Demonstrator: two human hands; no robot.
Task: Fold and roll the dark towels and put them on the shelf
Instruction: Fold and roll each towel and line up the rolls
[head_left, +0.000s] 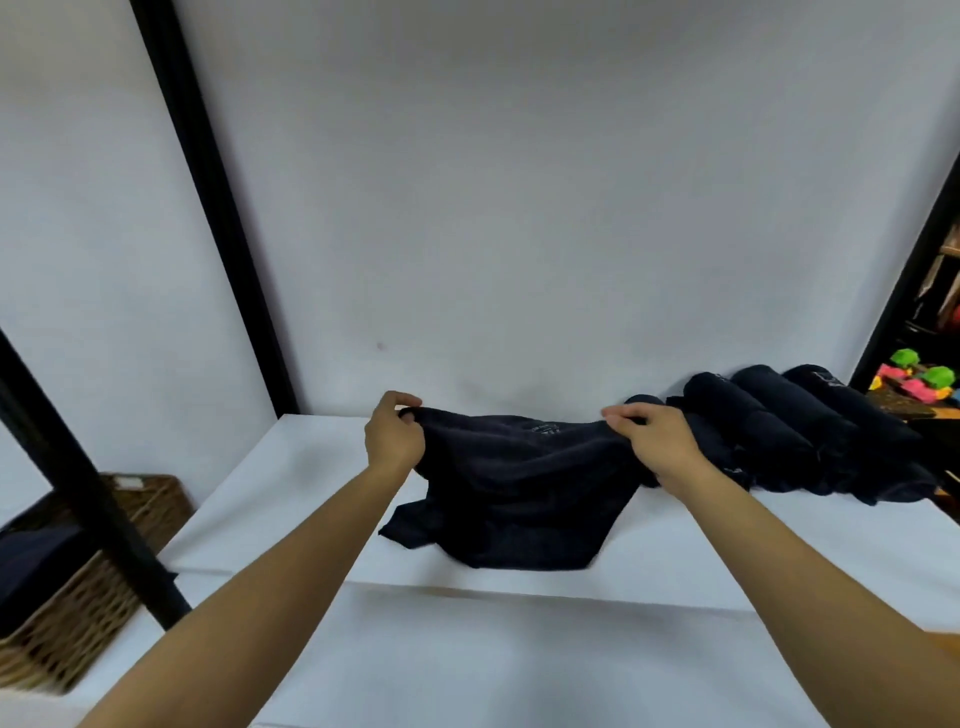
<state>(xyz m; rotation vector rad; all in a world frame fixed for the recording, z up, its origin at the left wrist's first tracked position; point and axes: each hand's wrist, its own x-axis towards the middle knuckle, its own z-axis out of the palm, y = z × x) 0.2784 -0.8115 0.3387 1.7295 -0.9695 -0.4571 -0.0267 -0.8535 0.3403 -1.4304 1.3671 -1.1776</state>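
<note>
A dark navy cloth towel (519, 493) hangs over the white shelf (311, 467), lifted by its top edge; small pale lettering near that edge is too blurred to read. The left hand (395, 439) and right hand (657, 441) each pinch a top corner, held apart. Rolled dark towels (800, 431) lie at right. A brown woven wicker basket (93, 587) at left holds dark cloth.

It looks like a home storage or laundry corner; a white shelf (519, 582) framed by black posts (208, 208) stands against a plain wall; rolled dark towels (810, 431) line it; a wicker basket (104, 571) sits left; colourful toys (919, 379) clutter the right.
</note>
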